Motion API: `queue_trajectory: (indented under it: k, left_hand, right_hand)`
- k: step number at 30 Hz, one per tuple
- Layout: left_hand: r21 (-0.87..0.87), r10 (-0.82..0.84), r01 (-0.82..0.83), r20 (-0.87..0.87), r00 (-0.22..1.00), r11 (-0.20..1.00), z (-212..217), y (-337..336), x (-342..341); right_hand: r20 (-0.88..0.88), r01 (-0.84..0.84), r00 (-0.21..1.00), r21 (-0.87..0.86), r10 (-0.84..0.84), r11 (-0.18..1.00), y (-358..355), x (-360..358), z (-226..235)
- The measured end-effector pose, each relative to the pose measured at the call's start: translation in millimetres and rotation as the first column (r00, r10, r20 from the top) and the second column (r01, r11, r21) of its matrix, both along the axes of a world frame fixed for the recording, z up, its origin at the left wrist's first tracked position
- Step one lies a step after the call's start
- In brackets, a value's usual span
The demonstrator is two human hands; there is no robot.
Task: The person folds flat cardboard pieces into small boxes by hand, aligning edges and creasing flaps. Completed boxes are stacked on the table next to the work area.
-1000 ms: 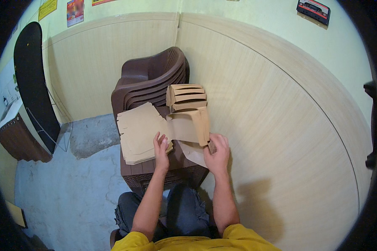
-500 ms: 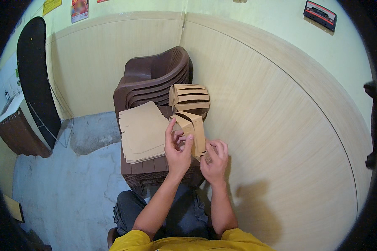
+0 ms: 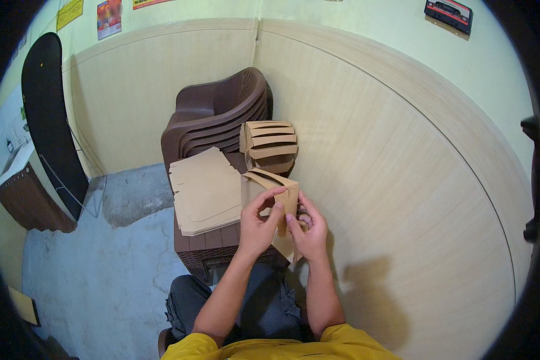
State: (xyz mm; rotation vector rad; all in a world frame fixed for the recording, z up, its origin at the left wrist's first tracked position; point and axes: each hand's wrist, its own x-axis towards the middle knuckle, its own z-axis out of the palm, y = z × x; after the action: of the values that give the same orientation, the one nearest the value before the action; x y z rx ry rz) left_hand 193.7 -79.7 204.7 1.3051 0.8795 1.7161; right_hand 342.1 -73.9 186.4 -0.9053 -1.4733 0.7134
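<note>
Between my two hands is a partly folded brown cardboard box (image 3: pixel 286 187), tilted above the right side of a dark brown table (image 3: pixel 201 241). My left hand (image 3: pixel 260 227) grips its left side, with thumb and index finger near the top corner. My right hand (image 3: pixel 309 227) pinches the right side, the thumb on the near panel and the fingers behind it. One flap hangs down between my wrists. A pile of flat cardboard blanks (image 3: pixel 205 191) lies on the table to the left of my hands. Beyond the box sit several folded boxes (image 3: pixel 271 141), nested together.
Stacked brown plastic chairs (image 3: pixel 219 111) stand behind the table in the corner. A wood-patterned wall panel (image 3: pixel 390 174) runs close along my right. On the left, a tall black board (image 3: pixel 49 120) leans by a sink cabinet (image 3: pixel 33 195).
The box has turned in my hands, its near flap now hanging down. My right hand has shifted from the lower corner up onto the side panel; my left thumb and finger have closed on it.
</note>
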Motion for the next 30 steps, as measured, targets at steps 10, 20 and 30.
queue_trajectory:
  k: [10, 20, 30]
  left_hand:
    - [-0.012, 0.125, -0.124, 0.056, 0.991, 0.992, -3, 0, 14]
    - [-0.081, -0.009, 0.006, -0.037, 0.999, 0.997, 5, -3, 6]
    - [-0.138, -0.115, 0.116, 0.014, 0.993, 0.984, 11, -7, 5]
  right_hand:
    - [0.053, 0.218, 0.969, 0.268, -0.24, 0.939, -3, -11, -9]
    - [0.06, 0.285, 0.942, 0.37, -0.329, 0.884, -7, -13, -13]
    - [0.035, 0.222, 0.969, 0.305, -0.244, 0.926, -8, -7, -21]
